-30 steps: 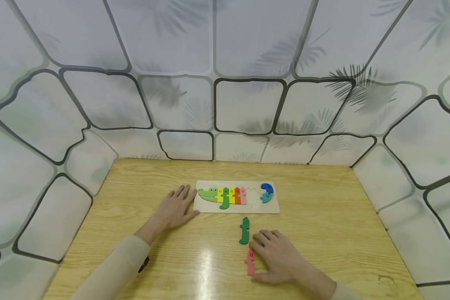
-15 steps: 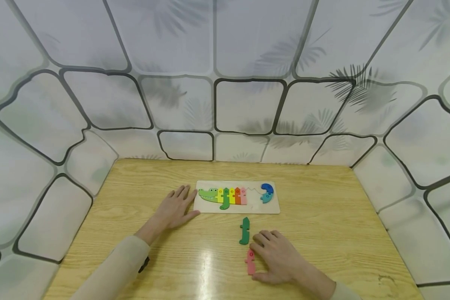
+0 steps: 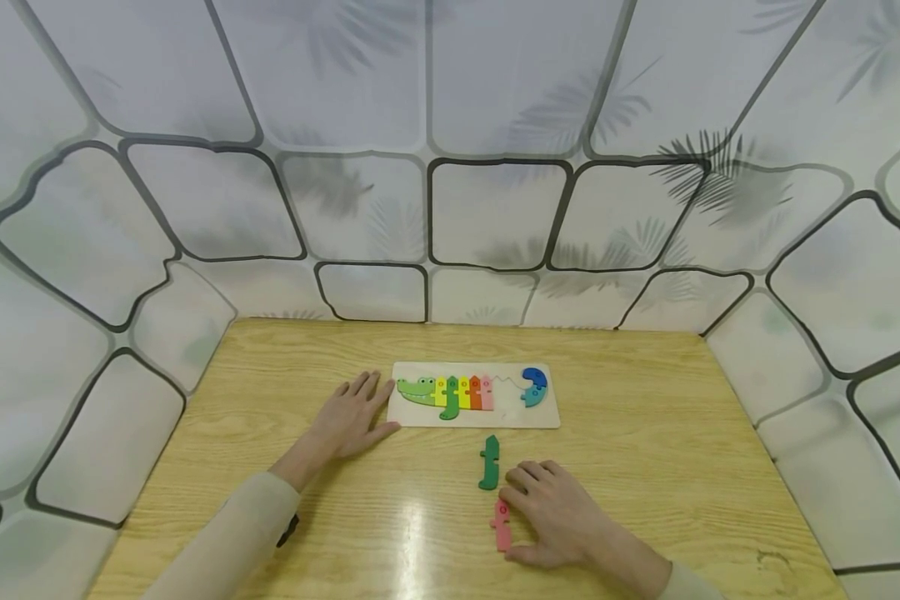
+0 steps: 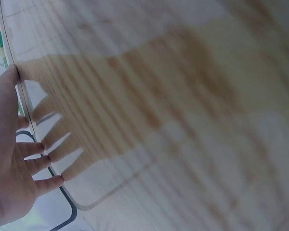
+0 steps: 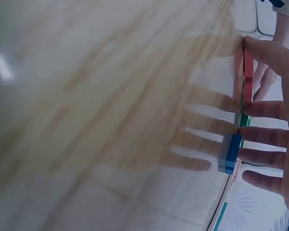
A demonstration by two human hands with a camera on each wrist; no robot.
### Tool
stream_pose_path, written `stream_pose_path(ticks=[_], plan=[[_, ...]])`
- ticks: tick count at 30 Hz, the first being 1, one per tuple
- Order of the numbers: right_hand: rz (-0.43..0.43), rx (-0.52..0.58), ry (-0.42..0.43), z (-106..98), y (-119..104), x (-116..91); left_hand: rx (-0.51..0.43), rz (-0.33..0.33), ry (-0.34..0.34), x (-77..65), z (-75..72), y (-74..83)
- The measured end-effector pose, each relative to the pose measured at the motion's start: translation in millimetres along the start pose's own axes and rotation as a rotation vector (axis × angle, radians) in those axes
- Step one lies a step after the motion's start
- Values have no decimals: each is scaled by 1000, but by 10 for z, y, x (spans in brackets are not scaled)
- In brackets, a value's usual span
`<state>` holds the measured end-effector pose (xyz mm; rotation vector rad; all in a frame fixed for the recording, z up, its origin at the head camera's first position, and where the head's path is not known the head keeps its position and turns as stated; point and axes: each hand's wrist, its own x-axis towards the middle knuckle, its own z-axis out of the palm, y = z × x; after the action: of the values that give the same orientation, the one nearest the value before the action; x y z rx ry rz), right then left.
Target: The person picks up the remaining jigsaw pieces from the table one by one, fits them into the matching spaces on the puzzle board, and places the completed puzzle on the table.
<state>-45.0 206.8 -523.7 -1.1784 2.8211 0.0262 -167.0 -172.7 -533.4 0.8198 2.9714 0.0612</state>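
Note:
A pale puzzle board point(image 3: 420, 418) holds a colourful crocodile of fitted pieces, with a bare stretch between the pink piece and the blue tail point(image 3: 535, 378). At the board's left edge my left hand point(image 3: 348, 421) lies with fingers spread, touching it with fingers and thumb. My right hand point(image 3: 558, 512) holds a loose pink puzzle piece point(image 3: 502, 527) at its two ends, between thumb and index finger. Just beyond lies a dark green puzzle piece point(image 3: 490, 463). In the right wrist view, a blue piece point(image 5: 234, 153) stands by the other fingers; in the head view the hand covers it.
The wooden table point(image 3: 330, 550) has a glossy patch of light near its front. Around it rises a pale curtain point(image 3: 502, 208) with a stone-and-leaf pattern. A small dark object point(image 3: 287, 530) shows at the left sleeve.
My right thumb and the pink piece have shifted very slightly to the right. The left hand, the board and the green piece look unmoved.

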Motion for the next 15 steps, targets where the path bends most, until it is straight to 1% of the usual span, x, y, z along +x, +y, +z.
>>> stream_pose_path(ticks=[9, 15], plan=[[-42, -20, 41, -15, 31, 1, -2, 1, 1, -3, 3, 2], [-61, -24, 85, -35, 63, 8, -6, 1, 3, -9, -16, 13]])
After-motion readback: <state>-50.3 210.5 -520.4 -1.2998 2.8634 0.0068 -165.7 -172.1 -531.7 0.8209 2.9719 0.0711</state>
